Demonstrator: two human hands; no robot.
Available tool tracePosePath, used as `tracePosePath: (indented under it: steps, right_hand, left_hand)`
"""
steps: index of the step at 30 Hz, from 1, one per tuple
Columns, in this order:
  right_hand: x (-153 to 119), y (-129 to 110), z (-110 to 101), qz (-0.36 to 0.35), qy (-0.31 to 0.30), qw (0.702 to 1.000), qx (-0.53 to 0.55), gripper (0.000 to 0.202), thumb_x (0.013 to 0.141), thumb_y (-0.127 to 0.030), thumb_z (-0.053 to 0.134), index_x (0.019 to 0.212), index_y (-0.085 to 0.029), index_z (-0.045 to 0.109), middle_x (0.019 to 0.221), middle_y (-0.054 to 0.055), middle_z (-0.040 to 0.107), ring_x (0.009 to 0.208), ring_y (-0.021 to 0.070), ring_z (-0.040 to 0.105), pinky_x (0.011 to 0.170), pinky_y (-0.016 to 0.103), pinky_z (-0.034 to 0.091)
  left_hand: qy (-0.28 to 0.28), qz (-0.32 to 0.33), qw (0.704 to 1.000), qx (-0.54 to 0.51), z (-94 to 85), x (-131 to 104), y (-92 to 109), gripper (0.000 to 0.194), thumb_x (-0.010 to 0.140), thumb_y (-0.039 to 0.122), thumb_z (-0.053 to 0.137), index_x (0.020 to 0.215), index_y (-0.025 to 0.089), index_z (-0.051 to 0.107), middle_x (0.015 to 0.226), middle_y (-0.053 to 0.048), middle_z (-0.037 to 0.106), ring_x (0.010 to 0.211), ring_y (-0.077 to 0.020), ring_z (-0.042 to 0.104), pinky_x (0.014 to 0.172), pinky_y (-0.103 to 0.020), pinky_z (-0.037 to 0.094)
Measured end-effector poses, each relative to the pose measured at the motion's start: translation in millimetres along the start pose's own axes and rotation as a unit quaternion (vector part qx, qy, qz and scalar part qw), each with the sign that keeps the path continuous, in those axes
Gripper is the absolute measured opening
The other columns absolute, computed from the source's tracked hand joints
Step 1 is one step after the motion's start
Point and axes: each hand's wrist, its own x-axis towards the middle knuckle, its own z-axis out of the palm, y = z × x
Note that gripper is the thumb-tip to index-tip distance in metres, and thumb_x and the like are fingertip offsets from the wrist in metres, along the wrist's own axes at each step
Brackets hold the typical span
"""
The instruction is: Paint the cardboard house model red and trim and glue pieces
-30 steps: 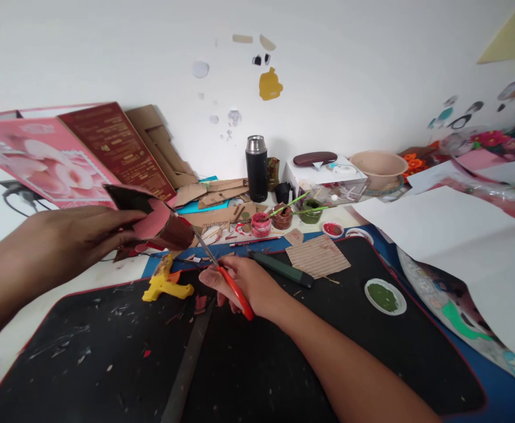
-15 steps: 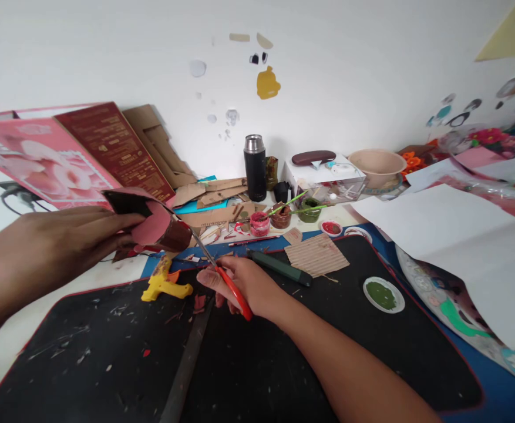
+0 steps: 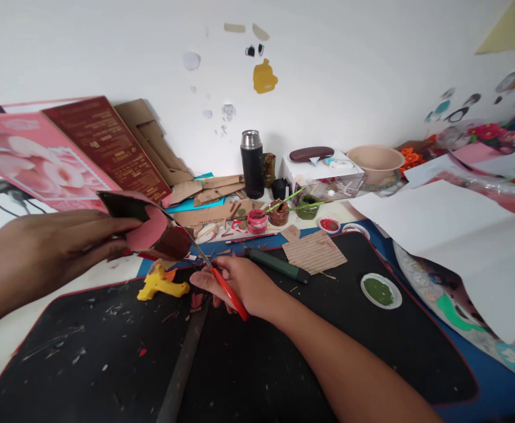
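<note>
My left hand (image 3: pixel 63 244) grips a folded cardboard piece (image 3: pixel 171 239), dark red-brown outside with pink patches, and holds it raised at the left. My right hand (image 3: pixel 246 282) is closed on a pair of scissors (image 3: pixel 227 289) with red handles. Their blades reach up and left to the cardboard's right edge; how far they overlap it I cannot tell. Beneath the cardboard a yellow glue gun (image 3: pixel 162 286) lies on the black mat (image 3: pixel 354 352). A long dark flat strip (image 3: pixel 182 367) runs below my right hand. Just beyond that hand rests a dark green pen-shaped tool (image 3: pixel 277 265).
Paint jars (image 3: pixel 257 221) with brushes stand behind the mat, near a black flask (image 3: pixel 252 167). Corrugated cardboard (image 3: pixel 316 252) and a lid of green paint (image 3: pixel 380 292) lie right of my hand. White paper (image 3: pixel 451 235) covers the right side. A pink box (image 3: pixel 23 158) leans at left.
The view has shifted slightly, so everything sits a little further left and up. My left hand still holds the cardboard, and the scissors stay against its right edge.
</note>
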Motion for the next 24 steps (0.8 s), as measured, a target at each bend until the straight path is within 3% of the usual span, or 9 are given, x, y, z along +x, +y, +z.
tracePosePath:
  steps: [5, 10, 17, 24]
  right_hand:
    - [2.6, 3.3, 0.7, 0.013, 0.002, 1.0, -0.007, 0.062, 0.094, -0.081, 0.074, 0.105, -0.02, 0.08, 0.06, -0.003, 0.065, 0.048, 0.0128, 0.06, 0.049, 0.022, 0.041]
    - [5.4, 7.5, 2.0, 0.007, 0.01, 1.0, -0.02, 0.061, 0.094, -0.08, 0.074, 0.106, -0.02, 0.081, 0.057, -0.005, 0.062, 0.049, 0.0132, 0.059, 0.053, 0.024, 0.041]
    - [4.2, 1.5, -0.5, -0.013, 0.035, 0.995, -0.093, 0.057, 0.095, -0.076, 0.077, 0.09, -0.02, 0.081, 0.06, -0.002, 0.064, 0.058, 0.0172, 0.064, 0.06, 0.027, 0.042]
    - [2.8, 1.9, 0.0, -0.039, 0.049, 0.992, -0.108, 0.051, 0.099, -0.068, 0.077, 0.084, -0.02, 0.08, 0.059, -0.002, 0.062, 0.063, 0.0175, 0.064, 0.064, 0.027, 0.04]
  left_hand:
    - [-0.013, 0.076, 0.997, 0.024, 1.5, -1.6, -5.4, 0.046, 0.108, 0.051, 0.047, 0.137, 0.04, 0.081, 0.143, 0.001, 0.08, 0.113, -0.0295, 0.081, 0.098, -0.038, 0.061]
    - [0.027, 0.096, 0.995, 0.024, 3.7, 4.3, -5.5, 0.043, 0.107, 0.053, 0.05, 0.13, 0.04, 0.084, 0.127, 0.002, 0.085, 0.094, -0.0245, 0.082, 0.082, -0.033, 0.06]
    - [0.008, 0.019, 1.0, 0.002, 7.9, 2.4, -12.9, 0.046, 0.108, 0.059, 0.051, 0.137, 0.039, 0.08, 0.112, 0.002, 0.087, 0.077, -0.0218, 0.078, 0.073, -0.032, 0.054]
    - [0.041, 0.094, 0.995, 0.003, 8.3, 8.9, -8.6, 0.041, 0.106, 0.053, 0.056, 0.132, 0.035, 0.082, 0.115, 0.002, 0.086, 0.077, -0.0196, 0.078, 0.073, -0.029, 0.055]
